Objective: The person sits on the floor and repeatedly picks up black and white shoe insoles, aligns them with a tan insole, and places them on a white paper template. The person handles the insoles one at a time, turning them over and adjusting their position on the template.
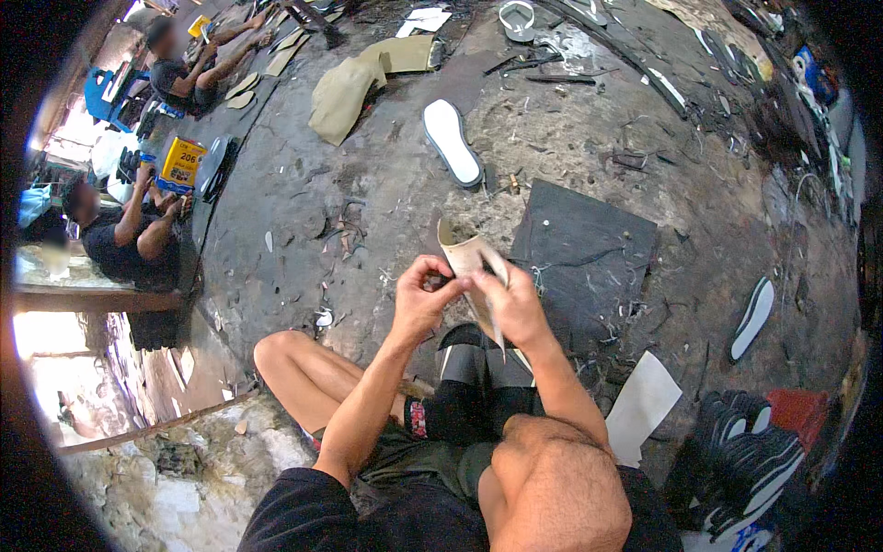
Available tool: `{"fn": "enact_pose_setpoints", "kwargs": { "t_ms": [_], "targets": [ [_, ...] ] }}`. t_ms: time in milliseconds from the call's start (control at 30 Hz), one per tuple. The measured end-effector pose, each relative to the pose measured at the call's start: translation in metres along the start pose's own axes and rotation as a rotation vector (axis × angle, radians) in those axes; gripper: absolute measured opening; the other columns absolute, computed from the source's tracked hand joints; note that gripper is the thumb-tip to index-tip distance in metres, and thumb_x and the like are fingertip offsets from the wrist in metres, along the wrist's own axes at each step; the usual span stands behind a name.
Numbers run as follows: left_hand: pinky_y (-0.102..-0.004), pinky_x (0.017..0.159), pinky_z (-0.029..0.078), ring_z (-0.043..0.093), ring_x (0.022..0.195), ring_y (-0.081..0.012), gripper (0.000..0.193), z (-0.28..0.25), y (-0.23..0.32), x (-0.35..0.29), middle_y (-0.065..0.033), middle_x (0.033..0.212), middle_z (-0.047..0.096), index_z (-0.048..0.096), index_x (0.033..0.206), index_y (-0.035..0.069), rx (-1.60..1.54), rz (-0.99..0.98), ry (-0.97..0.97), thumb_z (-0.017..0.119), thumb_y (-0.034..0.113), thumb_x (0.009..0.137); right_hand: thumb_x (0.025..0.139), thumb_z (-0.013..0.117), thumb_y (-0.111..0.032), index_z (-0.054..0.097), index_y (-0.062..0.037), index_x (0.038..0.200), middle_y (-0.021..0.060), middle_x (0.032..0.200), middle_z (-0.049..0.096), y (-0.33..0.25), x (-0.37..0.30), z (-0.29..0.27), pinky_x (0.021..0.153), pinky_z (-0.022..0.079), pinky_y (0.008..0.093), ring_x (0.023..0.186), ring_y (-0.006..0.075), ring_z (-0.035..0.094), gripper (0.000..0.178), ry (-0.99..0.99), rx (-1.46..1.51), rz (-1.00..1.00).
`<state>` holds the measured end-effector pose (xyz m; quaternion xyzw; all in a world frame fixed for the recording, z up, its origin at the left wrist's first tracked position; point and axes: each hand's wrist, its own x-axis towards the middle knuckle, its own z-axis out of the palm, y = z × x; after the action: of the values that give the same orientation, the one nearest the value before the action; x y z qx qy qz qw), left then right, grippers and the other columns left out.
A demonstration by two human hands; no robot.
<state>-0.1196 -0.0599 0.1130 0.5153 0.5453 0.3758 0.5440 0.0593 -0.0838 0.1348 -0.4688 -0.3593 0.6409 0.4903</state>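
Both hands are at a curled beige piece of sheet material [469, 253] above my lap; whether it is leather or card I cannot tell. My right hand [510, 304] grips its right side, thumb on the face. On the left edge, my left hand [428, 294] is closed in a pinch, its thumb and fingertips against the piece. The lower end narrows to a point over my crossed legs. Just below lie dark shoe parts with pale edges [463, 363], partly hidden by my arms and legs.
A white-topped sole [452, 143] and a dark square sheet [584, 244] lie ahead. To the right are another sole [752, 319], a white sheet [644, 405] and stacked black soles [750, 460]. Two people sit at left near a yellow tin [181, 166]. Scraps litter the floor.
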Motion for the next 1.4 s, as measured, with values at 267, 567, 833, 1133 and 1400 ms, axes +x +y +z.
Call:
{"fn": "enact_pose_setpoints", "kwargs": {
  "t_ms": [267, 567, 833, 1133, 1400],
  "targets": [
    [-0.0289, 0.086, 0.055, 0.064, 0.096, -0.0131, 0.030, -0.004, 0.039, -0.001, -0.0028, 0.103, 0.067, 0.064, 0.096, 0.006, -0.187, 0.027, -0.176, 0.086, 0.003, 0.076, 0.103, 0.057, -0.033, 0.065, 0.0013, 0.121, 0.0106, 0.110, 0.071, -0.010, 0.001, -0.043, 0.083, 0.054, 0.0314, 0.096, 0.0188, 0.069, 0.040, -0.066, 0.526, 0.362],
    [-0.0276, 0.070, 0.060, 0.070, 0.077, -0.0128, 0.016, -0.014, 0.024, -0.016, -0.0066, 0.090, 0.073, 0.072, 0.102, -0.001, -0.352, -0.084, 0.347, 0.078, 0.004, 0.088, 0.101, 0.062, -0.025, 0.070, 0.0016, 0.111, 0.0054, 0.098, 0.073, 0.020, 0.004, -0.056, 0.074, 0.053, 0.0268, 0.082, 0.0112, 0.067, 0.030, 0.077, 0.386, 0.082],
    [-0.0246, 0.076, 0.054, 0.066, 0.084, -0.0097, 0.029, -0.218, -0.008, -0.034, -0.0046, 0.096, 0.073, 0.070, 0.116, 0.000, -0.081, -0.199, 0.620, 0.076, 0.012, 0.091, 0.097, 0.065, -0.021, 0.065, 0.0045, 0.118, 0.0094, 0.103, 0.073, 0.010, -0.045, -0.207, 0.075, 0.056, 0.0283, 0.087, 0.0156, 0.071, 0.033, 0.429, 0.189, 0.043],
    [-0.0471, 0.104, 0.045, 0.057, 0.123, -0.0424, 0.057, -0.196, -0.058, 0.011, -0.0246, 0.138, 0.058, 0.056, 0.138, 0.004, 1.463, 0.405, 0.455, 0.069, 0.002, 0.082, 0.078, 0.081, -0.019, 0.061, -0.0107, 0.132, 0.0123, 0.115, 0.070, 0.059, -0.017, -0.205, 0.092, 0.049, 0.0434, 0.111, 0.0322, 0.061, 0.059, 1.003, -1.378, -0.364],
    [-0.0329, 0.073, 0.054, 0.068, 0.078, -0.0196, 0.042, 0.095, -0.109, 0.014, -0.0129, 0.093, 0.070, 0.073, 0.115, 0.002, 0.554, -0.095, 0.094, 0.084, 0.026, 0.081, 0.086, 0.072, -0.019, 0.076, -0.0127, 0.105, 0.0025, 0.098, 0.065, 0.113, 0.050, -0.106, 0.079, 0.052, 0.0400, 0.093, 0.0247, 0.062, 0.021, 0.230, -1.293, -0.454]
  ]
}}
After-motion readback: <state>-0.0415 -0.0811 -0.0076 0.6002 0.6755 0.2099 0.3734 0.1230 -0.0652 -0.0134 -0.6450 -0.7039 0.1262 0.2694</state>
